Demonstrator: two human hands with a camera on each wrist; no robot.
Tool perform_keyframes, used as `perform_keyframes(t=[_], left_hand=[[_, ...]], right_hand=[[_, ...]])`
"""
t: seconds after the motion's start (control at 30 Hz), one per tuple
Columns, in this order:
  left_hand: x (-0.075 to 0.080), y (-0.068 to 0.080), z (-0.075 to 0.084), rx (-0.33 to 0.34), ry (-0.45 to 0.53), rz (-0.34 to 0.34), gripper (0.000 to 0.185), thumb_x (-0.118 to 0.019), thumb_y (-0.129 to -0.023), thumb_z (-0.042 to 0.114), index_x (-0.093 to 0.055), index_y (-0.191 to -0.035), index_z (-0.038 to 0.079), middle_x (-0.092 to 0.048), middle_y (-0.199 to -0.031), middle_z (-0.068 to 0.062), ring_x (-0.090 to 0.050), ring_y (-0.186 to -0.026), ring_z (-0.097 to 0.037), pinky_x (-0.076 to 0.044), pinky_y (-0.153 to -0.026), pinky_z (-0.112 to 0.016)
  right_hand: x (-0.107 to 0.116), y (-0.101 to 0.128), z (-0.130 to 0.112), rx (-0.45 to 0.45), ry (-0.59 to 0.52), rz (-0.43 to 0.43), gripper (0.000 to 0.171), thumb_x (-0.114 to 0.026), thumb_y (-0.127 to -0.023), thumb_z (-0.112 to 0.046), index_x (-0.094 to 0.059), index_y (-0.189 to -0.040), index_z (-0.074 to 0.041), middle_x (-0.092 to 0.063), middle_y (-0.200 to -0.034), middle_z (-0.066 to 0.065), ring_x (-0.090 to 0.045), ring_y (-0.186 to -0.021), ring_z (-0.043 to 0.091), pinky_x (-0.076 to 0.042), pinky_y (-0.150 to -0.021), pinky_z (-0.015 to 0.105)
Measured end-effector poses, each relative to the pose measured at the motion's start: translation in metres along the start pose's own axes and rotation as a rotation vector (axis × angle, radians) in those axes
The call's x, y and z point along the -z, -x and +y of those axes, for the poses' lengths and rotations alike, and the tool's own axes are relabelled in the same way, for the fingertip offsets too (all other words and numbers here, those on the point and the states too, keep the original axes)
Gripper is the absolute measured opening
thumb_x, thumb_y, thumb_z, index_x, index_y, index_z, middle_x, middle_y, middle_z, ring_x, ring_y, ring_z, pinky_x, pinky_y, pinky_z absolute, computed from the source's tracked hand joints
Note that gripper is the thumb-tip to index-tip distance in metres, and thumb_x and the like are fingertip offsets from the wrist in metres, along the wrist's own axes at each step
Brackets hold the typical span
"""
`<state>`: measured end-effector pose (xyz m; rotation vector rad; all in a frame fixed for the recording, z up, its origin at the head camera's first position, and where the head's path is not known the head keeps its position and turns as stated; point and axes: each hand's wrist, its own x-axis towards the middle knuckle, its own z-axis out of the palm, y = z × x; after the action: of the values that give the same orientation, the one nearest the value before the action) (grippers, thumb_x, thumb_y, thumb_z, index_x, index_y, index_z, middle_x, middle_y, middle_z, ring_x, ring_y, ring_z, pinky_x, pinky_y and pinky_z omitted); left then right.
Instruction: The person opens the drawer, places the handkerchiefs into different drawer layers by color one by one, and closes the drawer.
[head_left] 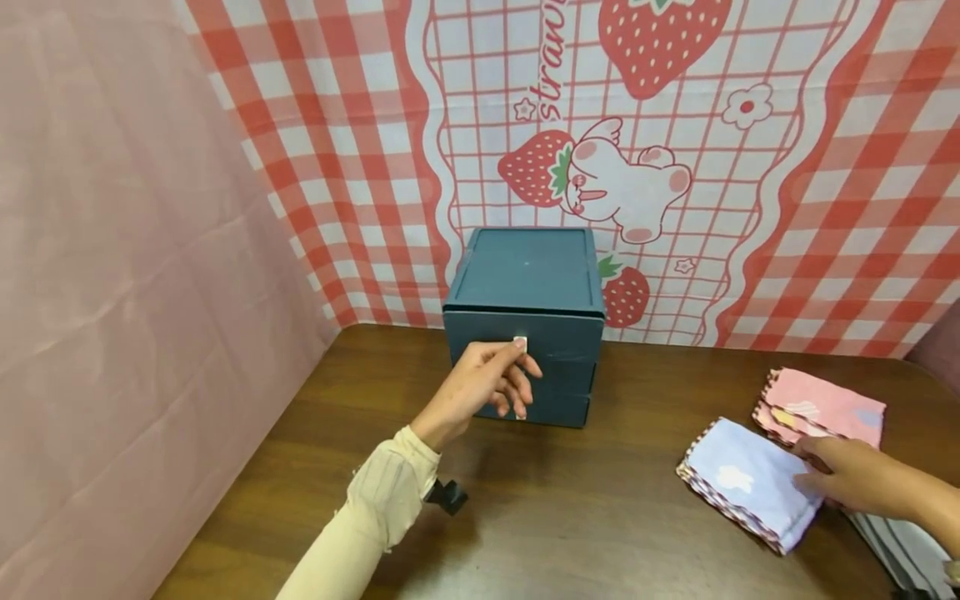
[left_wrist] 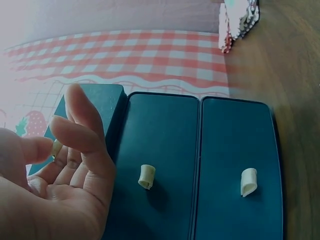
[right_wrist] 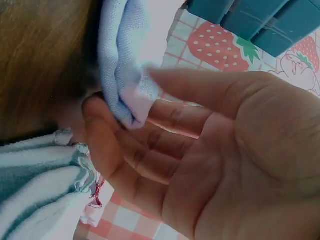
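Note:
A dark teal drawer box [head_left: 525, 275] stands at the back of the brown table [head_left: 585, 517]. My left hand [head_left: 517, 350] pinches the small white tab [head_left: 520, 342] on the top drawer between thumb and forefinger. In the left wrist view the left hand [left_wrist: 52, 147] is at that tab, and the middle drawer's tab [left_wrist: 146, 176] and the bottom drawer's tab [left_wrist: 249, 181] hang free. My right hand [head_left: 806, 467] rests with straight fingers on a folded light blue cloth [head_left: 742, 479]. Up close, the right hand's fingers [right_wrist: 130, 150] touch the blue cloth [right_wrist: 122, 65] at its edge.
A folded pink cloth stack [head_left: 825, 404] lies behind the blue one. A striped green-and-white cloth [right_wrist: 35, 185] sits by the table's right edge [head_left: 900, 546]. Pink fabric [head_left: 112, 292] walls the left side and a strawberry-print gingham backdrop [head_left: 675, 125] hangs behind.

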<state>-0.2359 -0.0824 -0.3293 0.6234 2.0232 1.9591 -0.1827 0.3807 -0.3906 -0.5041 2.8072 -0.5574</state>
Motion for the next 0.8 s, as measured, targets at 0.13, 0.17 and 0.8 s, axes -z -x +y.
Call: perform_keyframes(t=[0.13,0.17,0.8], left_hand=[[-0.002,0.0,0.002,0.009,-0.011,0.001,0.05,-0.046,-0.106,0.04,-0.067,-0.104,-0.006,-0.065,-0.07,-0.011,-0.063,-0.054,-0.018,-0.045,-0.045,-0.027],[-0.002,0.0,0.002,0.013,-0.014,0.003,0.05,-0.046,-0.106,0.039,-0.067,-0.103,-0.005,-0.065,-0.069,-0.011,-0.063,-0.054,-0.018,-0.045,-0.045,-0.027],[-0.011,0.016,0.004,0.002,-0.009,0.052,0.047,-0.045,-0.107,0.035,-0.066,-0.097,-0.007,-0.064,-0.065,-0.01,-0.063,-0.052,-0.018,-0.048,-0.049,-0.025]], right_hand=[[-0.002,-0.002,-0.001,0.05,0.059,0.075,0.013,-0.069,-0.092,-0.01,-0.06,-0.084,-0.006,-0.048,-0.065,-0.008,-0.043,-0.054,0.0,-0.04,-0.048,0.023],[-0.002,-0.002,-0.001,0.071,0.086,0.104,0.012,-0.071,-0.089,-0.009,-0.061,-0.083,-0.007,-0.047,-0.065,-0.009,-0.041,-0.055,-0.001,-0.039,-0.05,0.023],[0.001,-0.003,-0.007,0.173,0.175,0.276,0.02,-0.078,-0.079,-0.003,-0.066,-0.076,-0.018,-0.039,-0.063,-0.018,-0.032,-0.057,-0.004,-0.029,-0.052,0.022]])
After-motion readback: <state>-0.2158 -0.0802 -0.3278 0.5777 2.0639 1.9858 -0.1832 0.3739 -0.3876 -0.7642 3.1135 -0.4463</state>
